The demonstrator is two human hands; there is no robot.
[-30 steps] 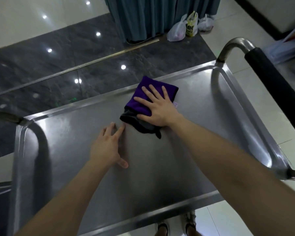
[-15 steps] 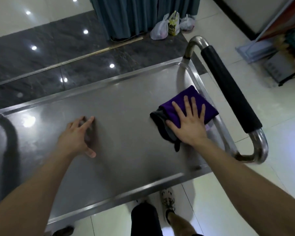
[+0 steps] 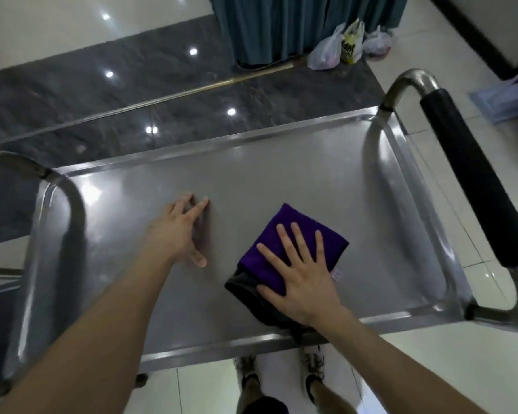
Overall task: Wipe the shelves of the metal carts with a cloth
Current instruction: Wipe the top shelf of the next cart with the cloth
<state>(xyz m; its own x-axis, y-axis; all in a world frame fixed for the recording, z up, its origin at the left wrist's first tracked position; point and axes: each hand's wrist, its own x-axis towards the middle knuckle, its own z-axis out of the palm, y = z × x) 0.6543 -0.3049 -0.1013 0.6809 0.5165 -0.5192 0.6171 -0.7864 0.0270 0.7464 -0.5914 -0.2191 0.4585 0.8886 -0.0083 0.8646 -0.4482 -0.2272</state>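
The top shelf of a stainless steel cart (image 3: pixel 281 174) fills the middle of the view, with a raised rim all round. A folded purple cloth (image 3: pixel 290 231) with a dark grey underside lies on it, near the front edge and right of centre. My right hand (image 3: pixel 299 273) presses flat on the cloth with straight, spread fingers. My left hand (image 3: pixel 178 234) rests flat on the bare metal to the left of the cloth, fingers straight.
A black padded handle (image 3: pixel 473 186) on a steel tube runs along the cart's right end. A steel rail (image 3: pixel 12 162) curves at the left end. Plastic bags (image 3: pixel 344 46) sit on the floor by a teal curtain (image 3: pixel 281 25). My feet (image 3: pixel 281 372) stand under the front edge.
My right hand slid the cloth from the shelf's right end back toward the middle and nearer the front edge. My left hand stayed planted on the shelf.
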